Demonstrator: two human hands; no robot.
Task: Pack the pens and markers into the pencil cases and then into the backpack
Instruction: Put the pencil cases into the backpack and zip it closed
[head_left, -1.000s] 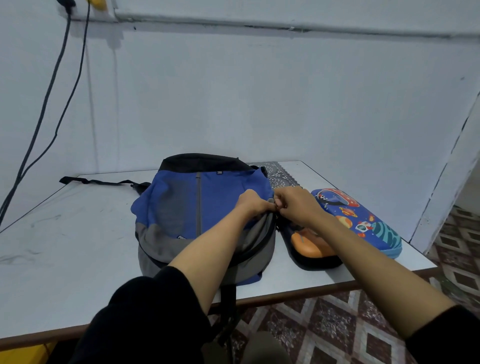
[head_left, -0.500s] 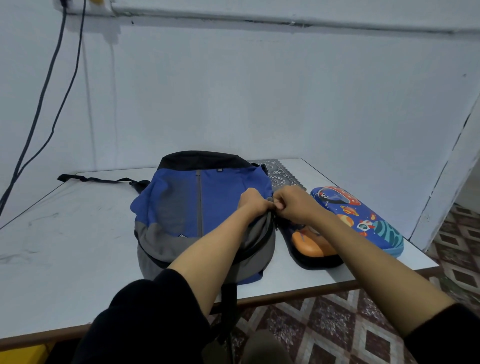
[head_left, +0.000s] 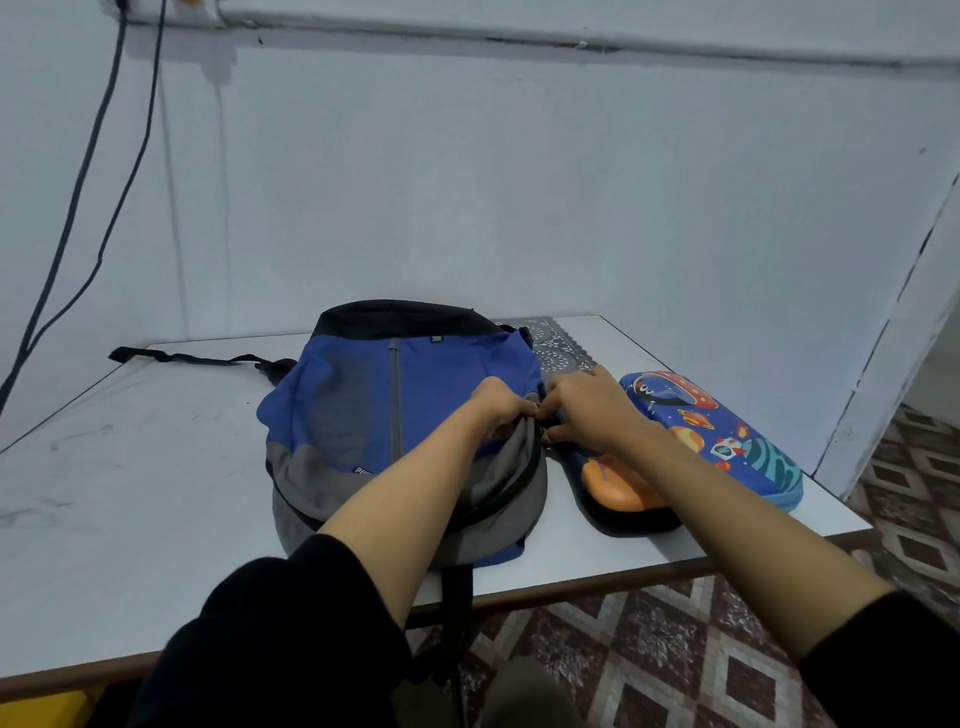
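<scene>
Bracing backpack (head_left: 395, 415) mid-table with left hand (head_left: 501, 408) fingers clamped on its fabric, pinching zipper pull (head_left: 544, 435) between right hand (head_left: 587, 410) fingers, likely unzipping so orange pencil case (head_left: 618, 488) and blue pencil case (head_left: 717, 436), just right on table (head_left: 130, 467), fit in.

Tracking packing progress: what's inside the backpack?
Contents hidden: left hand grips the backpack, right hand pinches its zipper. Orange case and blue case lie outside, beside it.

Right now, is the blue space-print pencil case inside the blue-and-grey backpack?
Out: the blue space-print pencil case lies on the white table beside the blue-and-grey backpack.
</scene>
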